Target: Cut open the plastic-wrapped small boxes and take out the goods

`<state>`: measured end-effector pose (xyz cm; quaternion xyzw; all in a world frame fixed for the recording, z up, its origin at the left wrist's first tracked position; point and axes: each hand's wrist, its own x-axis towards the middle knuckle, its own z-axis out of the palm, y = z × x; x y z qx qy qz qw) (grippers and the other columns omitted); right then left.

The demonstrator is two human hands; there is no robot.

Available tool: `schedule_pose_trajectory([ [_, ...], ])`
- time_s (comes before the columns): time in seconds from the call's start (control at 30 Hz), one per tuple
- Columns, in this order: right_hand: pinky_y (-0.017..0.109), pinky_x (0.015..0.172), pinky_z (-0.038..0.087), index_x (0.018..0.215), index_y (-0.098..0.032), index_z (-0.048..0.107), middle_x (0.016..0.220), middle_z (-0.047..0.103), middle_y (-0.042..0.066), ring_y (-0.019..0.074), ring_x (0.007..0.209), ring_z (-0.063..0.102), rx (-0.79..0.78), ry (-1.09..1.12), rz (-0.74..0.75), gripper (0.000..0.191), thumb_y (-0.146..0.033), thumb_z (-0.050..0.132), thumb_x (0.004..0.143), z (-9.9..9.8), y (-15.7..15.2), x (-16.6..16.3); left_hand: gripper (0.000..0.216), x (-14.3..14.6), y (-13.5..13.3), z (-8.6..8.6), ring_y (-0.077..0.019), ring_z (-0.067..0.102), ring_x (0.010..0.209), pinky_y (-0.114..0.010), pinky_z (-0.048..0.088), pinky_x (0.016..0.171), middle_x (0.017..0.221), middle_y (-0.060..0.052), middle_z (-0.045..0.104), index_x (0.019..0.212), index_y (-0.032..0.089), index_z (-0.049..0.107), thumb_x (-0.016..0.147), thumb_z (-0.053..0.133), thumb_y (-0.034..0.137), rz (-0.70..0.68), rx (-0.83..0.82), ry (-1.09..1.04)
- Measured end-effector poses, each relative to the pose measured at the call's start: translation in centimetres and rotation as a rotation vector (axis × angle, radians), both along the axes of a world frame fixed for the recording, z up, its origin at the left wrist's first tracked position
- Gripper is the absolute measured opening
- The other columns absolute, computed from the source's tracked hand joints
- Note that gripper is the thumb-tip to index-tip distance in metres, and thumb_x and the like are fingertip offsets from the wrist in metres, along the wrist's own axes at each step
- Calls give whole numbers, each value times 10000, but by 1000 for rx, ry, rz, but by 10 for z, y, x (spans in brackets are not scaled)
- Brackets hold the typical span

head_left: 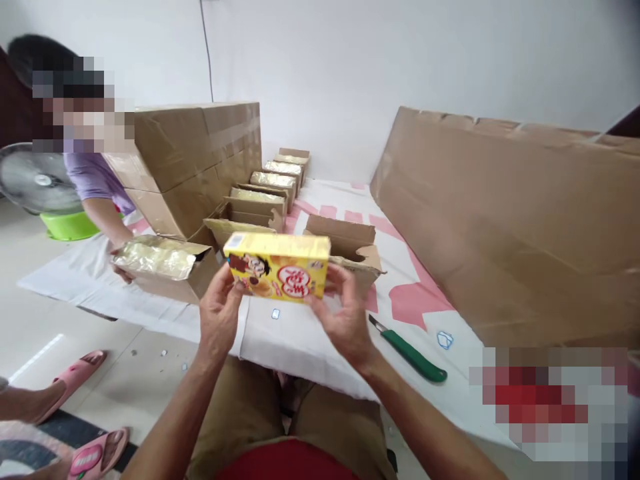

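Note:
I hold a yellow printed carton (pixel 277 265) with a cartoon picture and a red label up in front of me. My left hand (pixel 219 313) grips its left end with fingers curled round the lower corner. On the other end, my right hand (pixel 344 313) has its fingers closed round the right side. The carton hangs above a white cloth (pixel 280 340) spread on the floor.
An open brown box (pixel 345 247) lies behind the carton. A row of open boxes with gold foil packs (pixel 273 183) runs back. Another person's hand holds a foil-filled box (pixel 165 267) at left. A green-handled knife (pixel 410 353) lies at right; large cardboard cartons (pixel 510 220) flank both sides.

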<state>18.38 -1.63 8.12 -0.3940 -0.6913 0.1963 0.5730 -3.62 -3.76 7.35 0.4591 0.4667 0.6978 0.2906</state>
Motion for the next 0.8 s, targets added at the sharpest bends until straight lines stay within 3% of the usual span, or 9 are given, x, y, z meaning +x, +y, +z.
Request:
schedule_pose_trajectory([
  [0.13, 395, 784, 604, 1263, -234, 577, 1194, 752, 109, 283, 1086, 735, -180, -81, -22, 463, -264, 735, 829, -66, -2, -16, 508, -13, -4, -71, -307, 707, 1245, -434, 578, 1056, 1327, -122, 753, 1326, 191, 704, 904, 716, 476, 39, -234, -37],
  [0.23, 371, 751, 599, 1359, -211, 528, 1262, 744, 152, 288, 1129, 734, -302, -18, -28, 594, -271, 733, 804, -93, 9, -23, 476, -19, 11, -95, -303, 695, 1263, -446, 560, 1082, 1346, -125, 740, 1331, 193, 690, 921, 663, 432, -22, -247, -3],
  [0.43, 383, 857, 609, 1369, -199, 547, 1308, 731, 155, 276, 1136, 718, -398, -76, -25, 571, -242, 675, 815, -109, 62, -59, 761, -25, 44, -115, -365, 482, 1503, -552, 419, 1216, 1611, -220, 482, 1552, 200, 451, 858, 706, 381, 156, -312, -6],
  [0.67, 445, 1078, 542, 1372, -160, 524, 1378, 696, 189, 283, 1247, 677, -405, -182, 39, 536, -156, 633, 847, -117, 136, -136, 603, -28, 43, -128, -338, 585, 1382, -536, 484, 1144, 1488, -182, 586, 1435, 219, 569, 863, 695, 361, 131, -328, 58],
  [0.8, 429, 1036, 553, 1312, -145, 601, 1350, 707, 191, 277, 1223, 676, -418, -263, 43, 397, -211, 578, 921, -122, 128, -114, 452, -48, 32, -118, -317, 633, 1290, -524, 497, 1113, 1377, -159, 661, 1279, 207, 679, 852, 699, 353, 118, -346, 111],
])
